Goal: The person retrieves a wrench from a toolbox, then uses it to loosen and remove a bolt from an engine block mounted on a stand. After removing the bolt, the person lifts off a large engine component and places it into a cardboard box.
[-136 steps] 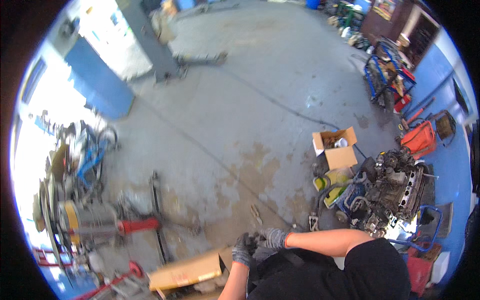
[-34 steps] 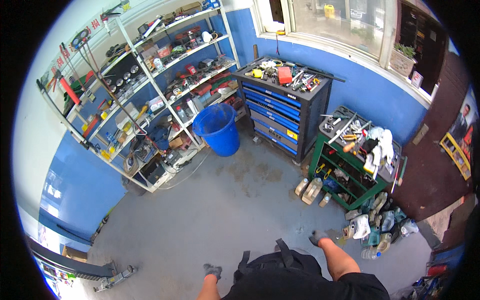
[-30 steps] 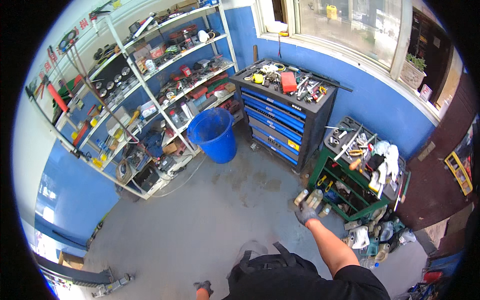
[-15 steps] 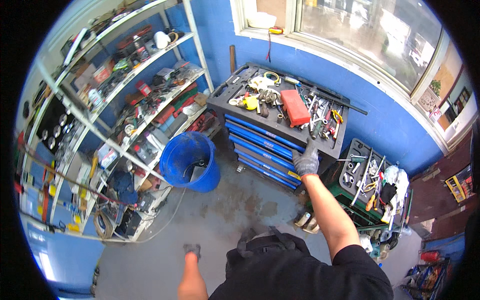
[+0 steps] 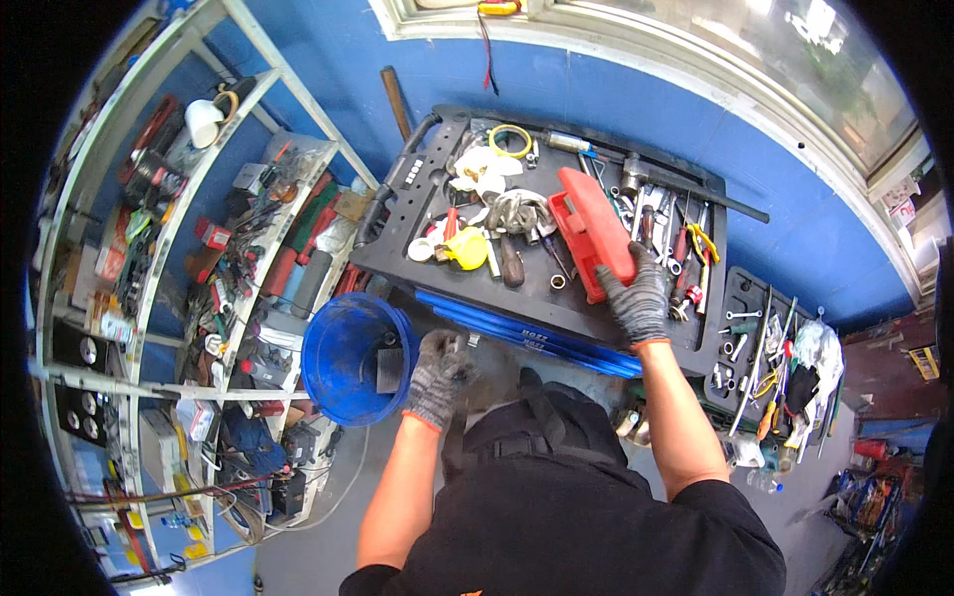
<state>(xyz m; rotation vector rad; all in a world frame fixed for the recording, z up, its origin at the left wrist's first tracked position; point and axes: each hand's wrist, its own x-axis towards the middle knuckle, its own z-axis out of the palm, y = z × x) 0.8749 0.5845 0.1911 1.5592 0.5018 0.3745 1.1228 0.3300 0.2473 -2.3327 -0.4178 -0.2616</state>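
My right hand [image 5: 636, 295], in a grey knit glove, is closed on the near end of a red plastic case [image 5: 593, 233]. The case is tilted up on its side over the tool cart's black top [image 5: 467, 288]. My gloved left hand [image 5: 438, 377] hangs in front of the cart, just right of a blue bucket [image 5: 328, 348]. Its fingers are loosely bent and apart, with nothing visible in them. Around the case lie wrenches, screwdrivers, yellow-handled pliers [image 5: 703, 241] and a hammer [image 5: 633, 179]. White rags, a yellow tape roll [image 5: 510, 141] and a yellow item [image 5: 466, 248] lie left of it.
Cluttered metal shelves [image 5: 199, 298] stand along the left. A second tool tray [image 5: 737, 318] with wrenches and cloths stands right of the cart. A long black bar [image 5: 725, 202] juts past the cart's right edge. Behind is a blue wall with a window.
My right hand has gone from the cart's front edge to the red case, now gripped and tilted. My left hand has risen from low down to beside the bucket. The view has moved closer to the cart.
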